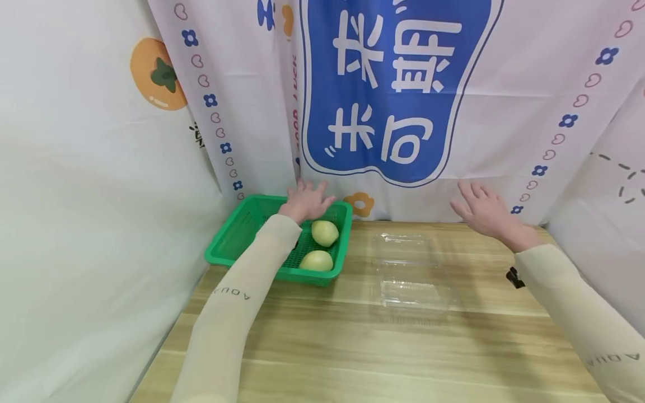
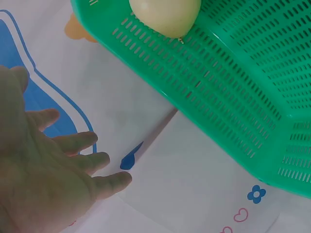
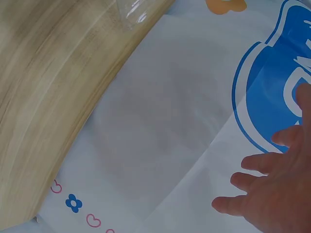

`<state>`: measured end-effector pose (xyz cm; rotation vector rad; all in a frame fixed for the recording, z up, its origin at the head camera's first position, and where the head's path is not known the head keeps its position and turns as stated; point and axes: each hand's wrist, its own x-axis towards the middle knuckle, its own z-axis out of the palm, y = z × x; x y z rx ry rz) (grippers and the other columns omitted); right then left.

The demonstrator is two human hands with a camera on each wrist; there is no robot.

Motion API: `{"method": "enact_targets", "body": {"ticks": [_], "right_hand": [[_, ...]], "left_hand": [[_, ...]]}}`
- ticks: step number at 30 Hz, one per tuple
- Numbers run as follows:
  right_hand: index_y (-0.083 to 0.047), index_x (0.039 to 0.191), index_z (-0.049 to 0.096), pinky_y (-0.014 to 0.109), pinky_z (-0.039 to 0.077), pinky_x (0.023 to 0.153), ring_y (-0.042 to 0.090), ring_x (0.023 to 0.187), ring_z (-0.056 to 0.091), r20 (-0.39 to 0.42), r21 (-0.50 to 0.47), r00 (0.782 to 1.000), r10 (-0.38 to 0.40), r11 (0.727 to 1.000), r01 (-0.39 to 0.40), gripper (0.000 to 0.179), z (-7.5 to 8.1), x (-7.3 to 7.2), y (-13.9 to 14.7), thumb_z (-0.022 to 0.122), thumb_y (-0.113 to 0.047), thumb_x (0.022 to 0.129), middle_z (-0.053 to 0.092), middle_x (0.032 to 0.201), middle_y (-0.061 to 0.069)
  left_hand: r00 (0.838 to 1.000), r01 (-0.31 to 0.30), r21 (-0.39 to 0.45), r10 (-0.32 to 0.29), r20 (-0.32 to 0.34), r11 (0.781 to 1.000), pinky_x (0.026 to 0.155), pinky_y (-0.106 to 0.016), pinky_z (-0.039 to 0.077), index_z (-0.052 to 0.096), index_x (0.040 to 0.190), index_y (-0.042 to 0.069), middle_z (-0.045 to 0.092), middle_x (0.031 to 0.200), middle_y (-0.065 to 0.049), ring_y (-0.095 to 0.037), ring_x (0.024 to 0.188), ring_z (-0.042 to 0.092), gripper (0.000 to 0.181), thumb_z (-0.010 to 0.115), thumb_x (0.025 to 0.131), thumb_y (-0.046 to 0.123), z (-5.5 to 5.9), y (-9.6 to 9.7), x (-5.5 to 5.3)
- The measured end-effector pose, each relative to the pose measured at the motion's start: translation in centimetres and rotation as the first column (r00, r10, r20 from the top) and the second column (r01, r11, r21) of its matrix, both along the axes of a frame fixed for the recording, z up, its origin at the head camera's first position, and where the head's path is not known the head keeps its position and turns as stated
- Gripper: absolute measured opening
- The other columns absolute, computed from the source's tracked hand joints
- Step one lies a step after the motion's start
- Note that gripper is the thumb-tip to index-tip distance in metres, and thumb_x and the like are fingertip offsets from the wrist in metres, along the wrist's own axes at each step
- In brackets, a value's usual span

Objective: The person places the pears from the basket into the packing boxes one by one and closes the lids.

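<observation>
My left hand [image 1: 306,202] is held over the back of a green plastic basket [image 1: 214,256], fingers spread and nothing in them. Inside the basket lie two pale yellow, rounded fruit-like pieces, one farther back [image 1: 325,233] and one nearer the front [image 1: 317,261]. The left wrist view shows one such piece [image 2: 167,14] with a short stem-like tip; its exact kind is unclear. My right hand [image 1: 485,212] hovers beyond the table's back right part, fingers extended, holding nothing. Between the hands, a clear plastic container [image 1: 410,274] rests on the wooden table, nearest to the right hand.
A small black object [image 1: 514,278] lies at the right, partly behind the right sleeve. Printed white cloth [image 1: 504,123] hangs behind the table [image 1: 353,347], with more white cloth at both sides. The left forearm covers part of the basket.
</observation>
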<state>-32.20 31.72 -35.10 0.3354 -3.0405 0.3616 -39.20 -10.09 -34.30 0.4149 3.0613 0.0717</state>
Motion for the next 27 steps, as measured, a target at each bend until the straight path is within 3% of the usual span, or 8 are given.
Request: {"method": "enact_targets", "body": {"ticks": [8, 16, 22, 27], "right_hand": [[0.005, 0.155, 0.01, 0.067, 0.01, 0.115, 0.058, 0.141, 0.014, -0.057, -0.02, 0.996, 0.061, 0.998, -0.062, 0.073, -1.4, 1.2, -0.2, 0.026, -0.047, 0.105, 0.013, 0.154, 0.04], [0.006, 0.154, 0.015, 0.069, 0.016, 0.112, 0.059, 0.137, 0.022, -0.089, -0.094, 0.989, 0.117, 0.988, -0.126, 0.071, -2.8, 2.9, -0.9, 0.033, -0.043, 0.105, 0.022, 0.151, 0.04], [0.005, 0.154, 0.017, 0.069, 0.02, 0.111, 0.058, 0.137, 0.023, -0.067, -0.161, 0.988, 0.139, 0.976, -0.148, 0.069, -3.6, 4.1, -1.2, 0.037, -0.04, 0.105, 0.024, 0.152, 0.038], [0.002, 0.154, 0.021, 0.069, 0.025, 0.108, 0.057, 0.134, 0.03, -0.07, -0.162, 0.988, 0.141, 0.975, -0.151, 0.068, -4.5, 4.8, -2.0, 0.038, -0.041, 0.105, 0.031, 0.149, 0.037]], "left_hand": [[0.999, 0.029, 0.014, -0.029, 0.041, 0.999, 0.114, -0.069, 0.018, 0.017, 0.157, 0.024, 0.023, 0.16, -0.02, -0.043, 0.148, 0.018, 0.065, 0.025, 0.102, 0.057, -0.1, 0.0, 0.6], [0.998, 0.049, 0.049, -0.05, 0.031, 0.998, 0.114, -0.066, 0.023, 0.019, 0.157, 0.023, 0.028, 0.158, -0.02, -0.043, 0.146, 0.023, 0.065, 0.026, 0.102, 0.057, -0.6, 0.0, 1.1], [0.998, 0.045, 0.071, -0.048, 0.041, 0.996, 0.115, -0.064, 0.024, 0.02, 0.157, 0.021, 0.029, 0.158, -0.019, -0.042, 0.146, 0.025, 0.066, 0.027, 0.102, 0.057, -1.4, 0.0, 1.4], [0.999, 0.042, 0.074, -0.044, 0.032, 0.996, 0.114, -0.063, 0.026, 0.022, 0.156, 0.021, 0.031, 0.158, -0.019, -0.042, 0.145, 0.027, 0.065, 0.028, 0.102, 0.056, -1.9, -0.3, 1.4]]}}
